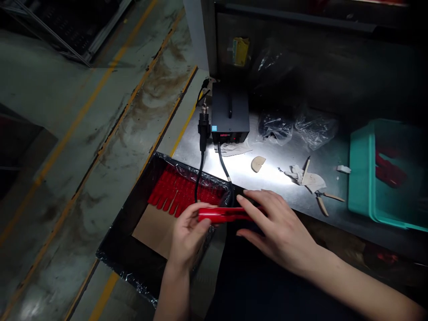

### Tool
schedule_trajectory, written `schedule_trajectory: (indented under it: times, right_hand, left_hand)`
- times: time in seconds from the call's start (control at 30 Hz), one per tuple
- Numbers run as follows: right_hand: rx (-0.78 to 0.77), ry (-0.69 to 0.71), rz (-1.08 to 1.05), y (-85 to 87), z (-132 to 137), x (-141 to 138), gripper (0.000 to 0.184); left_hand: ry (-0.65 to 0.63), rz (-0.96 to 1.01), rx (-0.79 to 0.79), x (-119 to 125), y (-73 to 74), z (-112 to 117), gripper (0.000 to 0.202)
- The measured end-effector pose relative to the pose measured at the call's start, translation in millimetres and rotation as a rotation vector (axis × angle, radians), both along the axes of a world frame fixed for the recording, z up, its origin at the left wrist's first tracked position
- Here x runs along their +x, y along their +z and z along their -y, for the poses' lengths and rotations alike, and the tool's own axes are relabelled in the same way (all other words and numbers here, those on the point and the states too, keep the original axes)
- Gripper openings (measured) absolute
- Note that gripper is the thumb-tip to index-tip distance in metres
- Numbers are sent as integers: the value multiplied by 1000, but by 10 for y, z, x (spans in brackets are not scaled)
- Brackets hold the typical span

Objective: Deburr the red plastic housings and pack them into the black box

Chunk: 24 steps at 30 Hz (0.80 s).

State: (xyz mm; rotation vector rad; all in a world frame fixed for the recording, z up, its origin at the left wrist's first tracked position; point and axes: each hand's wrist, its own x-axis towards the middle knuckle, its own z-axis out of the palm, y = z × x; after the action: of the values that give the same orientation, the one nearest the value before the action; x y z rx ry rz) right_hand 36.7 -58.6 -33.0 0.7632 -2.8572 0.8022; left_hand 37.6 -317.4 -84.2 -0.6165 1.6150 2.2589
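Pinching one end of a glossy red, elongated, plastic-looking piece [220, 215] near the black, film-lined bin [125, 218], the left hand [189, 234] supports what seems light, stiff and slippery, best gripped at both ends, where the right hand's [282, 232] fingers are spread.

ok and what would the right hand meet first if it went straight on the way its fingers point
Most likely the red piece held in the left hand; whether the right hand touches it is unclear.

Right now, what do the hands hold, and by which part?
A red piece, by one end in the left hand; the right hand covers the other, its grip unclear.
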Motion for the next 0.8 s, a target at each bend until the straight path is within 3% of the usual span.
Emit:
schedule_trajectory:
  times: [0.13, 0.23, 0.33, 0.43, 0.53, 0.63, 0.7, 0.8]
  right_hand:
    - [-77, -85, 114, -161, -225, 150, 54]
    - [-36, -141, 225, -316, -385, 303, 48]
    - [3, -141, 307, -436, -415, 421, 44]
    - [31, -110, 351, -488, -346, 496, 43]
    - [51, -74, 377, -485, -288, 544, 43]
    - [62, -49, 399, -474, -302, 580, 40]
    - [64, -56, 415, -487, -333, 600, 37]
    - [69, -91, 448, -529, -358, 634, 35]
  left_hand:
    - [426, 101, -43, 504, -867, 664, 39]
    - [617, 236, -59, 919, -1497, 978, 28]
    - [695, 394, -10, 1203, -2007, 1053, 31]
    - [716, 500, 77, 1284, -2403, 978, 33]
    - [734, 551, 149, 1219, -2693, 851, 35]
    - [774, 577, 169, 1119, -2854, 760, 36]
    - [802, 592, 154, 1066, -2878, 754, 36]
    - [810, 634, 115, 989, -2801, 764, 36]
